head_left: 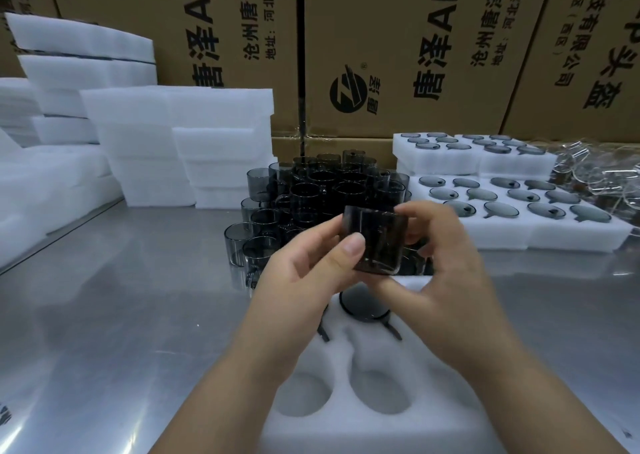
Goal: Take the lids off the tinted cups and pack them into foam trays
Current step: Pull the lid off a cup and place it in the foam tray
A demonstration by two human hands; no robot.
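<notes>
Both hands hold one dark tinted cup (377,239) above the near foam tray (367,429). My left hand (304,270) grips its left side, thumb across the front. My right hand (446,270) grips the right side and bottom edge. The cup tilts toward me. Below it a packed tinted cup (363,306) sits in a tray hole, and two holes nearer me stand vacant. Behind my hands stands a stacked cluster of tinted cups (322,190). Whether the held cup carries a lid I cannot tell.
Filled foam trays (512,235) of tinted cups lie at the right, with a second layer behind. Clear lids (602,173) pile at far right. Stacks of white foam (180,142) rise at the left. Cardboard boxes (398,55) wall the back of the steel table (121,298).
</notes>
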